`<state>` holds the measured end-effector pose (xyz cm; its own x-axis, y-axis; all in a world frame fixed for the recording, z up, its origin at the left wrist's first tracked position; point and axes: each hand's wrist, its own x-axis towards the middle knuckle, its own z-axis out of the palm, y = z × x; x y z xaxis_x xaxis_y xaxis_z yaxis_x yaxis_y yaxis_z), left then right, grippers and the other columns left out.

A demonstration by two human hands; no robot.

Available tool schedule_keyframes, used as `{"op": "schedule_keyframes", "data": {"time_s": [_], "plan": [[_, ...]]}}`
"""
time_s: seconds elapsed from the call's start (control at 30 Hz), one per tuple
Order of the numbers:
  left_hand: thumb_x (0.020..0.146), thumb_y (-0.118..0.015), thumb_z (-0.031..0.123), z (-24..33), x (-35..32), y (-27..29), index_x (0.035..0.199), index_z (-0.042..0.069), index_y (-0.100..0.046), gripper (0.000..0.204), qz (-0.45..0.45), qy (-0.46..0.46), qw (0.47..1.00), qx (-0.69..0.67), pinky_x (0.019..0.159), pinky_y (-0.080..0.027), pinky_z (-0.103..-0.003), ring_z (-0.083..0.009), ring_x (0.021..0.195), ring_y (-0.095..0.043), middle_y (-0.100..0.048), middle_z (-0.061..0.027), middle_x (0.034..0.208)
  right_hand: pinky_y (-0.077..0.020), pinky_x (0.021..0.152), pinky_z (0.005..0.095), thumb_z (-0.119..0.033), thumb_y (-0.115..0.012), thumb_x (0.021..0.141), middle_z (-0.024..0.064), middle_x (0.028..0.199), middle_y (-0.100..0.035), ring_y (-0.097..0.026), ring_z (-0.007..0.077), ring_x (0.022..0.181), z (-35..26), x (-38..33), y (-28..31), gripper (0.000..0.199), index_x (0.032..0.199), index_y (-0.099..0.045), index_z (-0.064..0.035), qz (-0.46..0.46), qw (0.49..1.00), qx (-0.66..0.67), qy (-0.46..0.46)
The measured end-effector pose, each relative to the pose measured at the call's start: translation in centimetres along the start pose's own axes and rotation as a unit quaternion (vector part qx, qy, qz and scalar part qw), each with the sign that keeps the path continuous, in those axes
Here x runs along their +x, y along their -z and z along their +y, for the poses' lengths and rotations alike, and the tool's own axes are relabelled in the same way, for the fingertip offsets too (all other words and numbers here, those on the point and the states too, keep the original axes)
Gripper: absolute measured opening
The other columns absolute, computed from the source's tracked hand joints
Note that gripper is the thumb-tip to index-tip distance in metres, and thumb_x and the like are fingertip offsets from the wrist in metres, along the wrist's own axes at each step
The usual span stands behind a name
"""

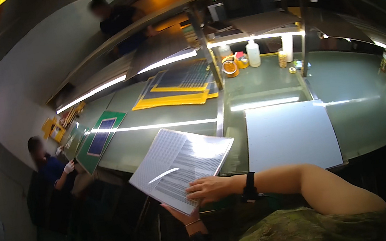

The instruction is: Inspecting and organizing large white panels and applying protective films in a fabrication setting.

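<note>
A glossy, see-through-topped panel (159,159) with rows of fine dark pattern is tilted in front of me, over the table's near edge. My left hand (182,214) supports its near corner from below, with the fingers mostly hidden beneath it. My right hand (210,187) reaches across the panel's right edge, its fingers stretched out on the top surface. Whether the panel is one sheet or several stacked, I cannot tell. To the right, a plain pale grey-white board (291,136) lies on the table.
Yellow-edged patterned sheets (175,96) lie stacked at the table's back. Tape rolls (230,68) and a white bottle (253,54) stand under the lit shelf, beside a metal post (204,45). At left, a seated person (54,169) is beside a green board (102,138); another person (122,22) stands beyond the shelf.
</note>
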<state>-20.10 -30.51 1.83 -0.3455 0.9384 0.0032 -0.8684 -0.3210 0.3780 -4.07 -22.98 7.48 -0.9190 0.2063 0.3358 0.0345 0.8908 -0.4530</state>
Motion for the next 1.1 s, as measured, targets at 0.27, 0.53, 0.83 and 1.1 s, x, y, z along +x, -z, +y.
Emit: {"op": "schedule_keyframes", "data": {"time_s": [0.27, 0.53, 0.83, 1.1], "plan": [[0.089, -0.025, 0.061, -2.4, -0.9, 3.0, 0.140, 0.009, -0.024, 0.072, 0.125, -0.040, 0.986, 0.099, 0.104, -0.026, -0.040, -0.0313, 0.124, -0.034, -0.030, -0.0120, 0.142, -0.0403, 0.092, 0.0396, -0.020, -0.065, 0.071, 0.0165, 0.112, -0.051, -0.048, 0.0348, 0.109, -1.7, -0.2, -4.3, 0.034, 0.095, -0.051, -0.0007, 0.057, 0.992, -0.051, 0.102], [0.090, -0.023, 0.059, -3.2, -1.0, 2.2, 0.138, 0.007, -0.026, 0.071, 0.152, -0.035, 0.985, 0.079, 0.103, -0.027, -0.039, -0.0304, 0.123, -0.035, -0.032, -0.0108, 0.140, -0.0510, 0.076, 0.0398, -0.012, -0.057, 0.077, 0.0191, 0.112, -0.051, -0.055, 0.0350, 0.101, -1.7, -1.0, -5.3, 0.021, 0.090, -0.048, 0.0024, -0.003, 0.995, -0.063, 0.074], [0.092, -0.037, 0.047, 1.3, 0.9, 2.7, 0.131, 0.002, -0.035, 0.059, 0.066, 0.036, 0.997, 0.003, 0.098, -0.035, -0.042, -0.0292, 0.116, -0.043, -0.044, -0.0140, 0.128, -0.0477, 0.059, 0.0359, -0.014, -0.054, 0.087, 0.0187, 0.071, -0.058, -0.059, 0.0355, 0.066, 0.0, 0.2, -1.8, 0.016, 0.084, -0.051, 0.0006, 0.253, 0.833, 0.414, -0.267], [0.092, -0.048, 0.025, 0.8, 5.9, 7.5, 0.119, -0.002, -0.045, 0.038, 0.248, 0.137, 0.937, 0.206, 0.087, -0.047, -0.042, -0.0291, 0.103, -0.054, -0.054, -0.0151, 0.114, -0.0482, 0.059, 0.0353, 0.000, -0.050, 0.079, 0.0133, 0.073, -0.060, -0.060, 0.0294, 0.065, 2.8, 2.3, 2.8, 0.006, 0.078, -0.053, -0.0049, 0.200, 0.967, -0.095, -0.124]]}}
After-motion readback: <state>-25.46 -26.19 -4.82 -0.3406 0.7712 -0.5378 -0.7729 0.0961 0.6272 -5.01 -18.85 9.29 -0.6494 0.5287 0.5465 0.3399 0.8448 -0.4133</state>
